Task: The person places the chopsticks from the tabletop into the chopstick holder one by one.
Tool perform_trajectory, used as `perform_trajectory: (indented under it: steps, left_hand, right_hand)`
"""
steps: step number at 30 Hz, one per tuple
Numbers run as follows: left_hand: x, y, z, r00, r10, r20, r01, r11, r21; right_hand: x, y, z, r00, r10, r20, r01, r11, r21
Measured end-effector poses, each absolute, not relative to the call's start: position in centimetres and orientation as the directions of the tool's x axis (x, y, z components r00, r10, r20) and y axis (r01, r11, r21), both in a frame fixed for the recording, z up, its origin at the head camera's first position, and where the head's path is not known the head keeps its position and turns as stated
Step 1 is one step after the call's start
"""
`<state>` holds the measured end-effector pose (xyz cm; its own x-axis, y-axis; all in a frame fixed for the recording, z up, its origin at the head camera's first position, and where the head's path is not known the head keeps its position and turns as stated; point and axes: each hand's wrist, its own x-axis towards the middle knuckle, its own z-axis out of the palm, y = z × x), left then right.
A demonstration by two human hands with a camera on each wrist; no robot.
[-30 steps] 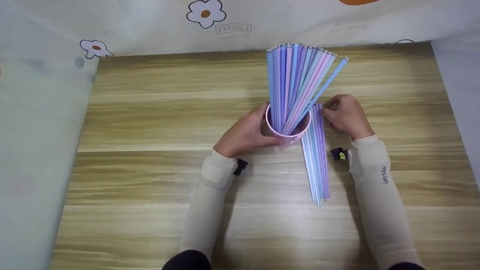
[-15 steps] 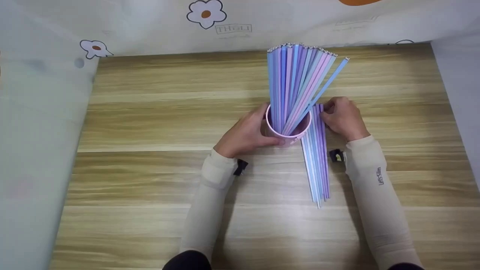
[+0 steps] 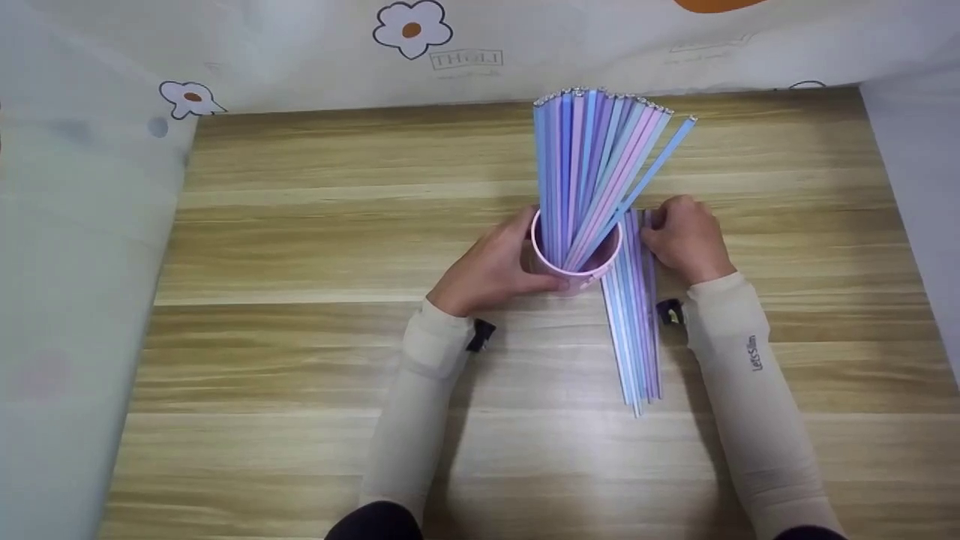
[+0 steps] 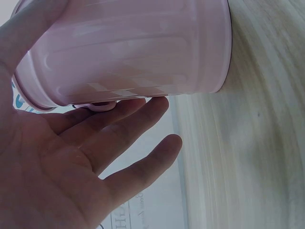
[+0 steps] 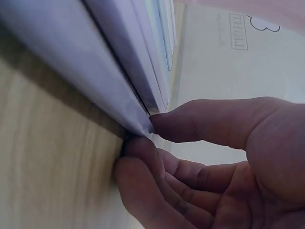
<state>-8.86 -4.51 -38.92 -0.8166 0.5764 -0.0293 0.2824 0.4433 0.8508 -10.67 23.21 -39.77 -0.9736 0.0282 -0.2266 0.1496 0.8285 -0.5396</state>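
Note:
A pink cup (image 3: 576, 284) stands on the wooden table, holding many slim pastel sticks (image 3: 570, 157) with glittery upper ends. My left hand (image 3: 487, 270) grips the cup from its left side, thumb at the front and fingers behind; in the left wrist view some fingertips lie along the wall of the cup (image 4: 143, 52). Right of the cup, several more sticks (image 3: 628, 330) lie side by side. With thumb and fingertips, my right hand (image 3: 686, 236) pinches the far end of a flat-sided lavender stick (image 5: 81, 62), slightly apart from the others.
The wood-grain table (image 3: 300, 360) meets a pale sheet with printed flowers (image 3: 412, 28) at its back edge. A single blue stick (image 3: 664, 156) leans out of the cup to the right, above my right hand. Pale panels border both sides.
My right hand has come slightly left and toward me, and its thumb and fingers now pinch the outermost lavender stick, which has separated a little from the row. My left hand and the cup stay put.

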Motion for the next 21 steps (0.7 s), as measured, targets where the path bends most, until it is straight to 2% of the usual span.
perform_trajectory:
  steps: [6,9,15,21]
  left_hand:
    - [-8.8,-4.5,-38.9,-0.820,0.572,-0.034,0.280,0.452,0.847]
    - [-8.9,-4.5,-38.8,-0.820,0.572,-0.033,0.277,0.447,0.851]
    - [-8.9,-4.5,-38.8,-0.816,0.578,-0.029,0.283,0.443,0.851]
    - [-8.8,-4.5,-38.8,-0.819,0.572,-0.037,0.270,0.442,0.855]
  right_hand:
    - [-11.0,24.2,-39.4,-0.957,0.032,-0.289,0.187,0.829,-0.527]
    - [-11.1,24.8,-38.5,-0.949,0.036,-0.314,0.215,0.804,-0.555]
    - [-10.8,26.4,-36.5,-0.969,0.069,-0.236,0.221,0.663,-0.715]
    - [-10.2,26.7,-34.4,-0.979,0.159,-0.126,0.183,0.425,-0.886]
